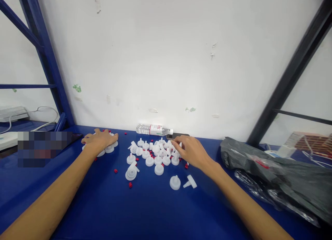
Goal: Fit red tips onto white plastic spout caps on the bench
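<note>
My left hand (100,141) lies palm down with fingers spread over a group of white spout caps (109,149) with red tips, at the left of the blue table. My right hand (191,151) reaches over the right side of a loose heap of white spout caps (149,161); its fingers are bent, the thumb stands apart, and nothing shows held in it. Small red tips (130,185) lie scattered among the caps. Nearer to me are a single white cap (175,183) and a white T-shaped piece (190,181). Whatever sits beneath either palm is hidden.
A clear labelled bottle (153,130) lies against the wall, beside a dark phone-like object (177,135). Grey plastic bags (275,178) fill the right side. Blue rack posts (49,60) and dark rack posts (282,77) frame the table (109,212). A blurred-out item lies far left.
</note>
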Action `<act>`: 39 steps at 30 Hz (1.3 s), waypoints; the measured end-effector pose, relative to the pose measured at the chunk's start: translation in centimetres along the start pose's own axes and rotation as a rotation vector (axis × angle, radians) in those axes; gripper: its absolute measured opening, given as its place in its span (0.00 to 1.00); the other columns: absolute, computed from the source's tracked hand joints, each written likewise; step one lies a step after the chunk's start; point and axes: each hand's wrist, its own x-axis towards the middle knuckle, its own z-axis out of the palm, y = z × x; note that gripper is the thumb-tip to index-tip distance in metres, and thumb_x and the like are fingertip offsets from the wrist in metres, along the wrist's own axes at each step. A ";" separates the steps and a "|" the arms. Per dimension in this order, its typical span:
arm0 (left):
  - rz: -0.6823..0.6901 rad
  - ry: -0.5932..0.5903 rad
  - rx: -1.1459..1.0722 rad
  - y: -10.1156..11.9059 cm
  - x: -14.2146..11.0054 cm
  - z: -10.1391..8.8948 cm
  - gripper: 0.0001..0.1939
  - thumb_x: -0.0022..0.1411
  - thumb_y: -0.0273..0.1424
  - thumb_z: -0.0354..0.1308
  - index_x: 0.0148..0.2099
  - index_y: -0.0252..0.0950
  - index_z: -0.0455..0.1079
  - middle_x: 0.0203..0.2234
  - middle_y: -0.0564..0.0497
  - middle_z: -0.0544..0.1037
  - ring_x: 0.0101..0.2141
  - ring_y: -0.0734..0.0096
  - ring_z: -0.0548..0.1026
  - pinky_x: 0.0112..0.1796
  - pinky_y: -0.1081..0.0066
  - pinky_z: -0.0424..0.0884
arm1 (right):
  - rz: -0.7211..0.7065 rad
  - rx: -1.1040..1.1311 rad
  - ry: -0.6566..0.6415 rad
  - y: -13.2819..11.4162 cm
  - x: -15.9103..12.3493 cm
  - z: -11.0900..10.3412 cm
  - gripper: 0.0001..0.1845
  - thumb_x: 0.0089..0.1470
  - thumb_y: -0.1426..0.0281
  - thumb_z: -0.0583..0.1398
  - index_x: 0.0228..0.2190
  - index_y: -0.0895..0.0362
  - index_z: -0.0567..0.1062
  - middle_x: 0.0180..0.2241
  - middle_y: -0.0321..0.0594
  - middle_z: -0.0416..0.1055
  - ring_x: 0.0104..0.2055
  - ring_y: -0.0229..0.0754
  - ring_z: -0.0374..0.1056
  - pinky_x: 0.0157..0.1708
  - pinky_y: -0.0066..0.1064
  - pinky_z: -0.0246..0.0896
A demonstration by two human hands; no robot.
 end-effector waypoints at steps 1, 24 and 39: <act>-0.053 -0.012 0.014 0.3 -0.2 0.1 0.29 0.68 0.49 0.55 0.60 0.32 0.71 0.61 0.31 0.69 0.61 0.28 0.64 0.52 0.27 0.63 | -0.001 0.000 0.000 0.0 0.0 0.0 0.16 0.70 0.62 0.55 0.37 0.54 0.80 0.34 0.39 0.79 0.33 0.41 0.71 0.33 0.30 0.53; 0.113 0.183 0.167 4.2 -2.1 -1.6 0.20 0.70 0.43 0.57 0.57 0.35 0.71 0.57 0.42 0.73 0.58 0.51 0.70 0.57 0.46 0.67 | -0.011 -0.007 -0.031 -0.2 -0.1 -0.2 0.19 0.72 0.62 0.52 0.37 0.54 0.80 0.35 0.39 0.80 0.34 0.41 0.72 0.33 0.30 0.54; 0.398 -0.199 0.092 8.2 5.7 1.3 0.18 0.69 0.38 0.61 0.58 0.36 0.71 0.53 0.44 0.76 0.49 0.59 0.77 0.48 0.55 0.77 | -0.021 -0.017 -0.031 -0.2 -0.1 -0.3 0.19 0.71 0.63 0.52 0.33 0.54 0.78 0.31 0.37 0.78 0.31 0.40 0.71 0.30 0.30 0.50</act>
